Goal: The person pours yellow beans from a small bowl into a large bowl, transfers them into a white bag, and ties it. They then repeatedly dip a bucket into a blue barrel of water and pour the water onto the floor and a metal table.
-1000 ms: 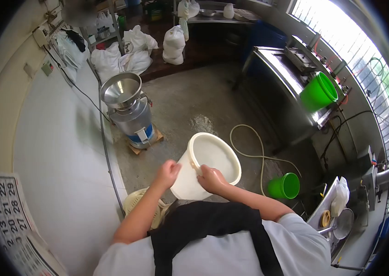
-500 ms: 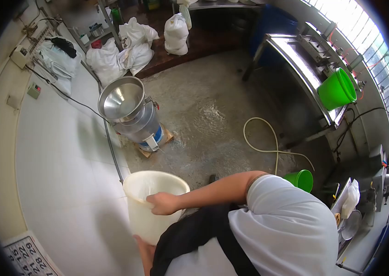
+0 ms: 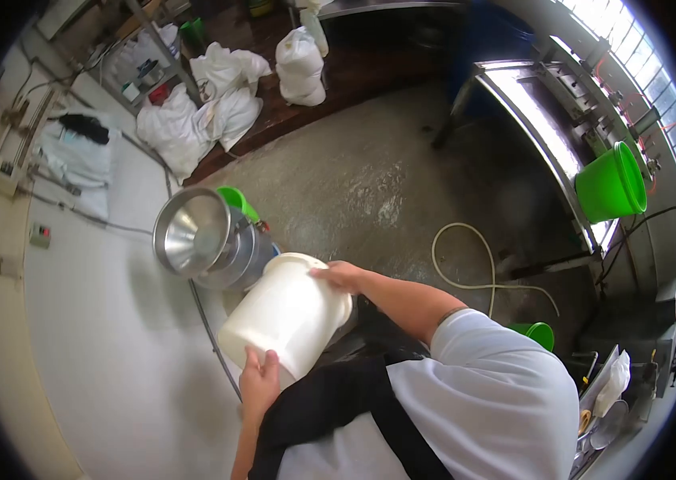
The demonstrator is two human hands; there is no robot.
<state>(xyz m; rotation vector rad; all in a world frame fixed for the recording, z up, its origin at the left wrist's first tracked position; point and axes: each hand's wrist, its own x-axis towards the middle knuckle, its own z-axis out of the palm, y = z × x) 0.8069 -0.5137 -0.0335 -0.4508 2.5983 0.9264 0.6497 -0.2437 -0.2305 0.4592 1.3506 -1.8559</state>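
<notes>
A large white bucket (image 3: 278,316) is tilted between my hands, its mouth turned away to the right and its base toward the lower left. My right hand (image 3: 340,277) grips it near the rim. At the base, my left hand (image 3: 261,378) holds it with thumb and fingers on the bottom edge. Just beyond the bucket stands a metal machine (image 3: 242,260) with a wide steel funnel (image 3: 192,232) on top. Part of a green bucket (image 3: 238,202) shows behind the funnel. The inside of the white bucket is hidden.
White sacks (image 3: 222,96) lie at the back left beside a shelf. A hose (image 3: 466,286) curls on the wet floor. At the right, a metal table (image 3: 526,108) carries a green bucket (image 3: 610,184); another green bucket (image 3: 540,334) is low down. A cable runs along the left wall.
The white bucket has gone from upright to tilted and moved up toward the machine. My right hand is at its rim, my left hand at its base. A green bucket now shows behind the funnel.
</notes>
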